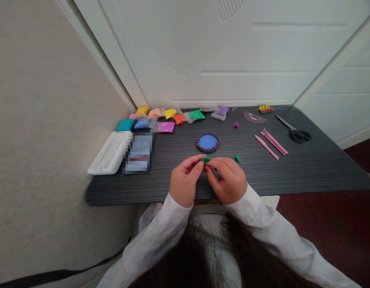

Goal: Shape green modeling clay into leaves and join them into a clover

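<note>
Two white sleeves (157,240) reach over the near edge of the dark, ridged table (169,182), and the hands meet in front of the person. The left hand (184,185) pinches a small green piece (205,159) between thumb and fingers; the right hand (228,182) has its fingertips gathered at the other side of it, though I can't tell how firmly they grip. A bit of red shows just beneath, too small to make out. Just right of the hands lies a little green lump (238,159). Over on the left sit a white case (111,154) and, beside it, a blurred flat rectangle (139,154). Directly beyond the hands rests a blue disc (208,142) edged with dark brown balls (197,143). Off to the right are three slim pink tools (267,147), then black-handled scissors (296,135). Farther back come a magenta lump (236,125) and a purple translucent half-round (255,117), and bright packets (167,127) line the back left. Behind it all stands a white panel (253,52) with an embossed heart (176,79).
</note>
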### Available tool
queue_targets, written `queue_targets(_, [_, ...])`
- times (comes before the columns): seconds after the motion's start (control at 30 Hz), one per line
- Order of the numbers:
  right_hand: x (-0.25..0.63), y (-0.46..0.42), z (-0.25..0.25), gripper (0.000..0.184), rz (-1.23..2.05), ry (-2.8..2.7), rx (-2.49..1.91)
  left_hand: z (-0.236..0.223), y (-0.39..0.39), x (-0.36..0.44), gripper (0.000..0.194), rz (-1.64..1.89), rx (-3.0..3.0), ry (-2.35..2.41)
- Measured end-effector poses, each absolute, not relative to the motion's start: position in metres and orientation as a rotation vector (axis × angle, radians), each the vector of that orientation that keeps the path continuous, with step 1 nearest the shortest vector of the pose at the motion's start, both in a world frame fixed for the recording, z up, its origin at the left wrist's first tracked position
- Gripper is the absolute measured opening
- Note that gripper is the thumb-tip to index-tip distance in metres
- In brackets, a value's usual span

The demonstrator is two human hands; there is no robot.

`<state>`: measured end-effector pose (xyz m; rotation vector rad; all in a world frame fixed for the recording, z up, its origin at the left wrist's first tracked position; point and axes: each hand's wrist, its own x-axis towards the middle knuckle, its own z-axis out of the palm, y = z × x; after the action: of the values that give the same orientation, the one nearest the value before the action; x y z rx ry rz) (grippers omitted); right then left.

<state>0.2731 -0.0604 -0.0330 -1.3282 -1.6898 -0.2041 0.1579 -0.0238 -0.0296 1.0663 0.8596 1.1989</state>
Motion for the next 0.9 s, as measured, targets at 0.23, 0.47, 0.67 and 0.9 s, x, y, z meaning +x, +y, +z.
queue_targets(0.23, [0.277, -0.058, -0.026, 0.014, -0.223, -1.817, -1.415, -0.032, -0.022, 0.157, 0.020, 1.184, 1.058, 0.894])
queue_targets(0.47, [0.281, -0.055, -0.021, 0.016, -0.326, -1.945, -1.497, -0.030, -0.022, 0.157, 0.020, 1.176, 1.001, 0.843])
queue_targets(0.67, [0.283, -0.051, -0.023, 0.015, -0.345, -1.973, -1.496, -0.018, -0.024, 0.158, 0.021, 1.129, 0.668, 0.809])
queue_targets(0.9, [0.286, -0.048, -0.024, 0.015, -0.405, -2.007, -1.482, -0.015, -0.023, 0.158, 0.021, 1.072, 0.596, 0.797])
